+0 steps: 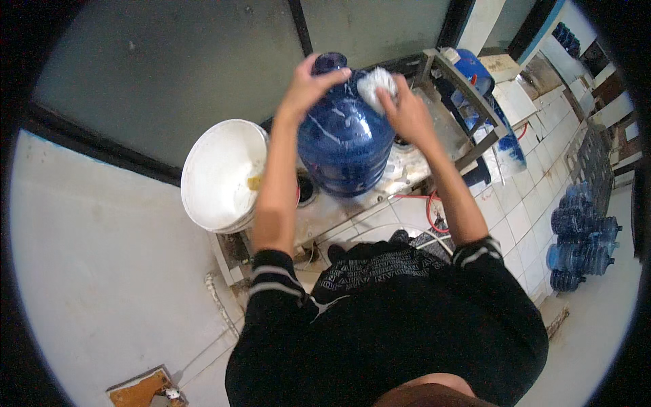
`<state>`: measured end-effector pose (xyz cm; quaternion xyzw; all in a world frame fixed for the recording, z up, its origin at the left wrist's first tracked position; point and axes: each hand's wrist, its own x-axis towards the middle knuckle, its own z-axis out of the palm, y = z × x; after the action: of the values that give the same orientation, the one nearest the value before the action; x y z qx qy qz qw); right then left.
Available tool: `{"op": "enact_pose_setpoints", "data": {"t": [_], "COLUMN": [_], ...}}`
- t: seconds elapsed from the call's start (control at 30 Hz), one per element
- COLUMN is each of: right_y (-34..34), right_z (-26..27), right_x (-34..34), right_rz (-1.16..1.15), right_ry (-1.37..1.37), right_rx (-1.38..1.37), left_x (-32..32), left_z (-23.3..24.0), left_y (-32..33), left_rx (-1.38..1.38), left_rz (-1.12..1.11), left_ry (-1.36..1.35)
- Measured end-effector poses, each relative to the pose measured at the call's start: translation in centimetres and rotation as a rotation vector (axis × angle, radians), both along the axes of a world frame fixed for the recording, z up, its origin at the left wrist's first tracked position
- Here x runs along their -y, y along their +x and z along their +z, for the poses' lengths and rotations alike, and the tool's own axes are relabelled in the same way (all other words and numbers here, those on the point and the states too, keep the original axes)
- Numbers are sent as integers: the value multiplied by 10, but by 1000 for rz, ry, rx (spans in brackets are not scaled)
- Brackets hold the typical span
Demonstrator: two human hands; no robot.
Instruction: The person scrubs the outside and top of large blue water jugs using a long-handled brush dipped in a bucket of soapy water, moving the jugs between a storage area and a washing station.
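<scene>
A large blue plastic water jug [346, 137] stands upright on a worn, wet ledge [325, 219], with whitish streaks like suds on its shoulder. My left hand [315, 84] grips the jug near its neck, thumb stretched across just below the mouth. In my right hand [407, 109] is a white scrubbing pad or wadded cloth [377, 89], pressed against the upper right shoulder of the jug. To the left of the jug is a white plastic bucket [218, 173], tilted, with a small yellow thing [253, 183] inside it, partly behind my left forearm.
A metal frame [470, 102] stands right of the jug, with a blue container [473, 71] behind it. A red hose [431, 208] and a pale hose [396, 226] cross near my feet. Several blue jugs [582, 244] are stacked at far right. Framed glass panels rise behind the ledge.
</scene>
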<state>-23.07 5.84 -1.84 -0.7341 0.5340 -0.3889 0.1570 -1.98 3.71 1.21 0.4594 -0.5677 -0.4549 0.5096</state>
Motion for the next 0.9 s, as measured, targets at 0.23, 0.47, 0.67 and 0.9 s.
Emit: {"op": "enact_pose_setpoints", "data": {"t": [0.23,0.47,0.67,0.9], "right_y": [34,66,-12,36], "right_z": [-1,-5,-17,-12], "right_x": [-43,-60,1,-87], "right_rz": [-7,-14,-268,-89], "right_ry": [18,29,-94,61], "right_rx": [-116,-170,-29,-108], "left_x": [35,39,18,18], "left_z": [8,-13,-13,-2], "left_y": [20,15,-57,-17], "left_rx": [203,399,396,471], "left_rz": [-356,-99,609,128], "left_ry": [-84,-264,-368,-368]}}
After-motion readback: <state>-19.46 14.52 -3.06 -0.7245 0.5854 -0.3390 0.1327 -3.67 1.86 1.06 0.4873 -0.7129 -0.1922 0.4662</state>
